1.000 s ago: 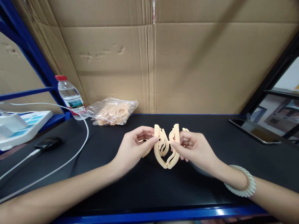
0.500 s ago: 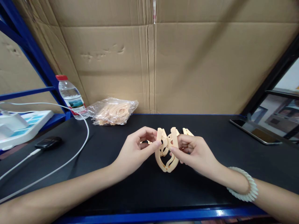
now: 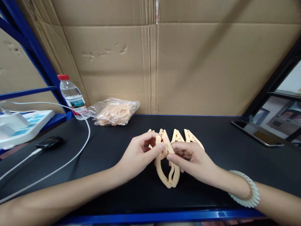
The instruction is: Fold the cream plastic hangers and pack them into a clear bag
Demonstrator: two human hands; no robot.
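Two cream plastic clip halves [image 3: 167,169] are pressed together between my hands above the black tabletop [image 3: 117,188]. My left hand [image 3: 138,155] pinches the left half near its top with thumb and fingers. Fingers of my right hand [image 3: 191,161] are closed on the right half; a pale beaded bracelet [image 3: 246,188] sits on that wrist. The halves meet at their lower tips and lie nearly flat against each other. Several more cream clips [image 3: 188,136] lie on the table just behind my hands.
A clear bag of cream clips [image 3: 113,112] lies at the back left by a water bottle [image 3: 71,97]. A white cable [image 3: 58,166], a black device [image 3: 48,142] and a white box [image 3: 21,125] are on the left. A tablet [image 3: 256,133] lies at right. Cardboard [image 3: 188,62] lines the back.
My hands have brought the two clip halves from spread apart to nearly closed against each other, and lowered them slightly toward me.
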